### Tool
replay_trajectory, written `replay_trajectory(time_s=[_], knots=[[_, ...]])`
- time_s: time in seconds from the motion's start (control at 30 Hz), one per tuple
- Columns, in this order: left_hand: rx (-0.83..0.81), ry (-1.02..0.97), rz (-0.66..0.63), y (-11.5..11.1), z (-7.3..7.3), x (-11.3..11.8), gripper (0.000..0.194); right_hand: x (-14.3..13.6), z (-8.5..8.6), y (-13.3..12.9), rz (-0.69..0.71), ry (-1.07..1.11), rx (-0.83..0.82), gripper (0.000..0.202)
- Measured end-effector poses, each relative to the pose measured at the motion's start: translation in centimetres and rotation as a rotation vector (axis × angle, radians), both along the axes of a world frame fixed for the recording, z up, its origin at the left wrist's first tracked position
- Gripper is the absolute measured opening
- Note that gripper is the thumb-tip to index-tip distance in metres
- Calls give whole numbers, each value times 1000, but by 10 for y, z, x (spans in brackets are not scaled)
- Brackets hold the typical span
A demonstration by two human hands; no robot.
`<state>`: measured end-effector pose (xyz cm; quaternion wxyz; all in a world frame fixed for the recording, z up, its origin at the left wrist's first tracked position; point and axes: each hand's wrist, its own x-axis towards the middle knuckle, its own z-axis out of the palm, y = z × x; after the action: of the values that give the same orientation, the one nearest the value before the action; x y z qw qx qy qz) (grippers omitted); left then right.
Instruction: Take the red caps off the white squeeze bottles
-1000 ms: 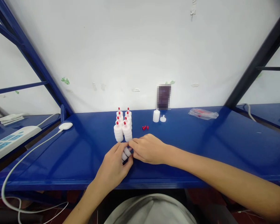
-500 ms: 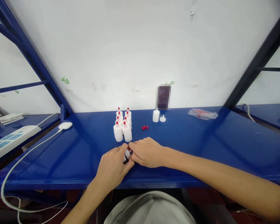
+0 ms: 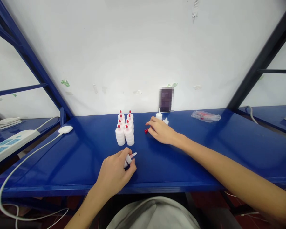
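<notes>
My left hand (image 3: 116, 170) is closed around a small white squeeze bottle (image 3: 128, 159), tilted so its pointed nozzle aims up and right. No red cap sits on that nozzle, and much of the bottle is hidden by my fingers. Above a small cluster of red caps (image 3: 146, 131), my right hand (image 3: 162, 130) reaches with thumb and forefinger apart. It partly covers a white bottle (image 3: 159, 115) and a loose white nozzle top (image 3: 166, 121) behind it. Left of the caps, several white bottles with red caps (image 3: 125, 133) stand upright in two rows.
A clear plastic bag (image 3: 206, 116) with red bits inside lies at the back right of the blue table (image 3: 193, 171). Against the wall leans a blurred dark device (image 3: 166, 99). At left are a white charging puck (image 3: 65, 129) with cable and a power strip (image 3: 13, 144).
My right hand has left the bottle and moved forward and right to the red caps. The nozzle in my left hand is now exposed; that hand stays nearly in place.
</notes>
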<state>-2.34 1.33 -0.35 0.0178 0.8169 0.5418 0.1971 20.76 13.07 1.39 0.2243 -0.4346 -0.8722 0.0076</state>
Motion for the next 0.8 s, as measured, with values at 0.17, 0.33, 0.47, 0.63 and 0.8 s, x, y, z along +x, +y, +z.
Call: replay_trajectory(time_s=[0.17, 0.33, 0.47, 0.63, 0.8], knots=[[-22, -13, -7, 0, 1, 1, 13, -1, -9, 4, 129, 20, 1, 35], [-32, -21, -15, 0, 2, 0, 14, 1, -5, 5, 44, -76, -14, 17], [-42, -30, -14, 0, 2, 1, 13, 0, -4, 5, 27, -149, 69, 13], [-56, -35, -20, 0, 2, -1, 15, -1, -7, 6, -9, -194, 47, 15], [-63, -74, -53, 0, 0, -3, 20, -7, -4, -1, -4, -34, 75, 19]])
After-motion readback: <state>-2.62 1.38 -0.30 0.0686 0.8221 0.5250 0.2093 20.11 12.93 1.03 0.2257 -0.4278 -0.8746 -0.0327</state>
